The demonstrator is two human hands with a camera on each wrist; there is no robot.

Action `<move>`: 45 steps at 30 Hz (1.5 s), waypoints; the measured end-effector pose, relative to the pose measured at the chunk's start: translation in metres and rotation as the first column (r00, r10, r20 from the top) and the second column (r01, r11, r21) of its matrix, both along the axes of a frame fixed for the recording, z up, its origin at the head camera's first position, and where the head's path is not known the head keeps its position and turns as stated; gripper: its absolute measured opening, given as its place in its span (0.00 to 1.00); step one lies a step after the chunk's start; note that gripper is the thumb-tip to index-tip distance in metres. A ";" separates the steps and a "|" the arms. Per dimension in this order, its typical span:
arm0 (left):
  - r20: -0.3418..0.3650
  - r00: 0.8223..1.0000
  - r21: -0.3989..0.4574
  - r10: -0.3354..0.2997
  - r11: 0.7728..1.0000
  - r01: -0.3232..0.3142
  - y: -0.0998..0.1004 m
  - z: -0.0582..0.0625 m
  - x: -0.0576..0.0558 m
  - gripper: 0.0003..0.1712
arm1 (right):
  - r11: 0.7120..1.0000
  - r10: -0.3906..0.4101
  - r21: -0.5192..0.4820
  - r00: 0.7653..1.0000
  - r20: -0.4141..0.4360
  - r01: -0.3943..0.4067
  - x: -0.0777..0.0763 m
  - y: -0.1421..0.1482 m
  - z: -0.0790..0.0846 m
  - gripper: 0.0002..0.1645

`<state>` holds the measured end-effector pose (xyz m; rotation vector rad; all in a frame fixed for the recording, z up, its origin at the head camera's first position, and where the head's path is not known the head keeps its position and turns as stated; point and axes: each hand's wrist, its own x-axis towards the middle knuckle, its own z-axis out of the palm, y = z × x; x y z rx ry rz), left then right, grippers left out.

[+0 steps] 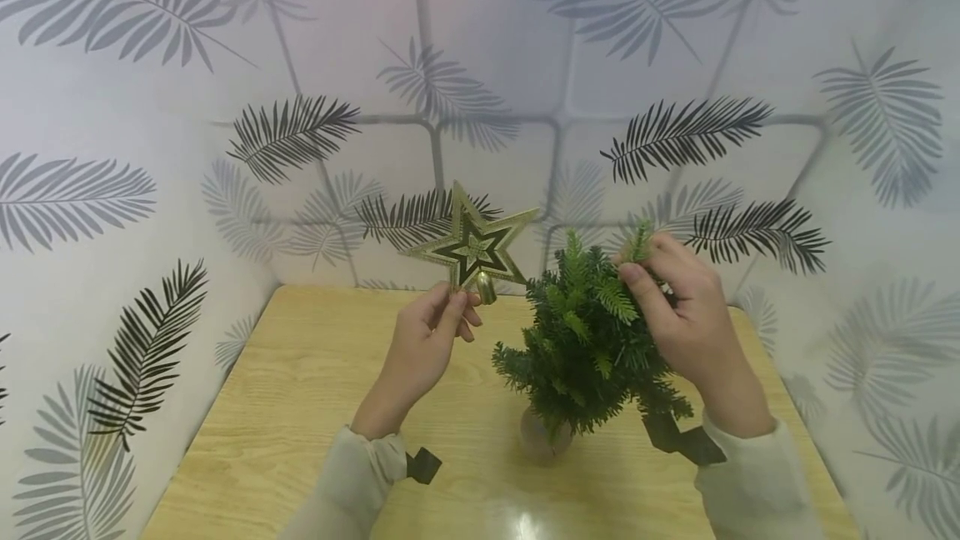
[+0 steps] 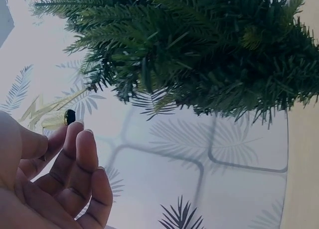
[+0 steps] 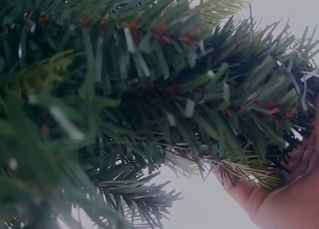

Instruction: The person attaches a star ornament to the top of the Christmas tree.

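Note:
A gold star tree topper (image 1: 476, 247) with a short hollow socket (image 1: 487, 288) is pinched by its lower edge between the thumb and fingers of my left hand (image 1: 431, 332). Just right of it stands a small artificial Christmas tree (image 1: 592, 340) with dark and lighter green sprigs. My right hand (image 1: 690, 307) pinches a light green branch tip (image 1: 640, 242) at the tree's upper right. In the left wrist view, the socket (image 2: 59, 118) shows a dark open end beside my fingertips, apart from the branches. Foliage (image 3: 149, 89) covers most of the right wrist view and hides some fingers.
The tree's round, pale base (image 1: 545, 436) rests on a light wooden table (image 1: 300, 407). Leaf-patterned walls (image 1: 495, 40) stand close behind the table and along both sides. Dark straps (image 1: 423, 466) sit at both wrists.

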<state>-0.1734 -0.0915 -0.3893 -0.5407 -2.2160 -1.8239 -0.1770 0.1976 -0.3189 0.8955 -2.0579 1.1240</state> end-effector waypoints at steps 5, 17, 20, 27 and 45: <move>-0.019 1.000 -0.010 0.004 1.000 -0.004 0.001 0.004 -0.004 0.16 | 1.000 0.000 0.002 1.000 0.002 0.000 0.000 -0.001 -0.001 0.20; -0.066 0.997 -0.033 -0.034 0.999 0.032 0.013 0.024 -0.009 0.15 | 0.999 -0.026 -0.022 1.000 -0.014 0.026 -0.001 -0.002 -0.002 0.11; -0.091 0.995 -0.036 -0.049 0.998 0.046 0.017 0.032 -0.010 0.15 | 0.999 -0.032 -0.015 0.999 -0.017 0.032 -0.001 -0.003 -0.001 0.12; -0.176 0.979 -0.044 -0.098 0.995 0.091 0.028 0.053 -0.014 0.14 | 0.999 -0.036 -0.007 0.999 -0.007 0.035 -0.002 -0.006 -0.001 0.13; -0.321 0.926 -0.029 -0.199 0.979 0.200 0.059 0.097 -0.021 0.14 | 0.999 -0.032 -0.014 0.999 -0.002 0.032 -0.001 -0.002 0.000 0.09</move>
